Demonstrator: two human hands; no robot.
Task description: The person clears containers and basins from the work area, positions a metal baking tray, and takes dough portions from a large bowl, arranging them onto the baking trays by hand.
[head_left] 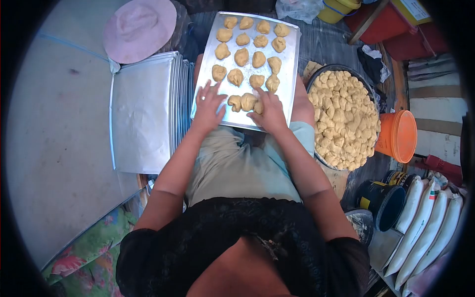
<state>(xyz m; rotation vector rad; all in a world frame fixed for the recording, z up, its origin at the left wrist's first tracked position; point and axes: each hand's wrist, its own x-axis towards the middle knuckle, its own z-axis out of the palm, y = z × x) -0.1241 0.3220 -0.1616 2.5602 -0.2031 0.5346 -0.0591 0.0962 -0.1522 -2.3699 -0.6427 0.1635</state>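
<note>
A metal baking tray [208,64] lies across my lap, bearing rows of rough, yellowish dough balls [241,57]. At the tray's near left side is my left hand [210,106], fingers spread and holding nothing, just left of a small cluster of dough pieces [234,102]. My right hand [270,111] is at the right end of that cluster, thumb and forefinger around a dough ball [258,107] that they partly hide. To the right, a wide dark-rimmed basin [374,94] is heaped with many more dough pieces [345,121].
A stack of metal trays [143,114] stands at my left, with a pink hat [140,29] behind it. An orange bucket [398,136], a dark bucket [387,205] and several white filled bags [420,222] stand on the right. A yellow bucket [336,11] is at the back.
</note>
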